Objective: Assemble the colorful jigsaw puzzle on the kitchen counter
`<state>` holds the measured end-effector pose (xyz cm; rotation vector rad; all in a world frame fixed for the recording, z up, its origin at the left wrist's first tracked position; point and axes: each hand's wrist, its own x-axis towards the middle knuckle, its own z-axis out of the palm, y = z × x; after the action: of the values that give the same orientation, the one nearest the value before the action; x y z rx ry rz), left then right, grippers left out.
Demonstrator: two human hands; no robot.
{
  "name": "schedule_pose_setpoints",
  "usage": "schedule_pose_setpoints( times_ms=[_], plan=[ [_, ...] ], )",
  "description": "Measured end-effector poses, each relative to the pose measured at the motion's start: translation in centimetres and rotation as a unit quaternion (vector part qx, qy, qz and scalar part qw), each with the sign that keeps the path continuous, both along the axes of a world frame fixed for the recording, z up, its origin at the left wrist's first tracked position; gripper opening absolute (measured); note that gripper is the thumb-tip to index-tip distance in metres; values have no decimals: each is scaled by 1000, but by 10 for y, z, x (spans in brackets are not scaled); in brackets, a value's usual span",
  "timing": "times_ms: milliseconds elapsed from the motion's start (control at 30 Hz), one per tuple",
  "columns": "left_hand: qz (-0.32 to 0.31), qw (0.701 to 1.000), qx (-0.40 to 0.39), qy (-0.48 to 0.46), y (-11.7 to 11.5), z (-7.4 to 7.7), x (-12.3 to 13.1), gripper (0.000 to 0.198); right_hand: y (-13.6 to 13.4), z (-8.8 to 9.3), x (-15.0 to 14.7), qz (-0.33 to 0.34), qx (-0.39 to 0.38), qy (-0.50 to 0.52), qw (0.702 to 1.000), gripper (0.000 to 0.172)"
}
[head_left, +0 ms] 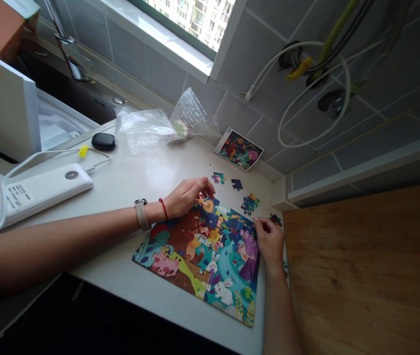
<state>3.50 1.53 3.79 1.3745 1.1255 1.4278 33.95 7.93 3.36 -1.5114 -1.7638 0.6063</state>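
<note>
A colorful jigsaw puzzle [210, 261] with rabbits and other animals lies flat on the white counter, largely joined together. My left hand [189, 196] rests at its upper left edge, fingers loosely bent and nothing seen in them. At the upper right corner, my right hand [272, 242] has thumb and forefinger pinched against the puzzle's edge. Whatever is between those fingertips is too small to make out. Beyond the far edge lie loose pieces: a light multicolored piece [218, 178], a dark blue piece [237, 184] and a joined cluster [249, 203]. Another dark piece [275, 220] is partly behind my right hand.
A picture card [238, 149] leans near the tiled wall. Clear plastic bags [145, 129] lie by the sink [102, 106]. On the left are a white power bank [35, 195] with a cable and a black case [103, 141]. A wooden board [365, 266] borders the right.
</note>
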Motion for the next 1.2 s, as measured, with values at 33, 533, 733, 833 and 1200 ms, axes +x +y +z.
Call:
schedule_pose_setpoints(
  times_ms=[33,533,733,833,1200],
  plan=[
    [-4,1000,1,4,0,-1,0,70,1,-3,0,0,20,-13,1000,44],
    [-35,984,93,150,0,-10,-5,50,21,-19,0,-10,20,-123,992,63],
    [-53,956,144,251,-2,-9,-6,52,36,-20,-10,-2,13,-100,995,62],
    [-56,949,155,268,-1,-9,-8,53,39,-21,-8,9,9,-77,997,62],
    [-55,943,172,280,-2,-5,-10,55,31,-16,16,-3,1,-12,1000,56]
  ],
)
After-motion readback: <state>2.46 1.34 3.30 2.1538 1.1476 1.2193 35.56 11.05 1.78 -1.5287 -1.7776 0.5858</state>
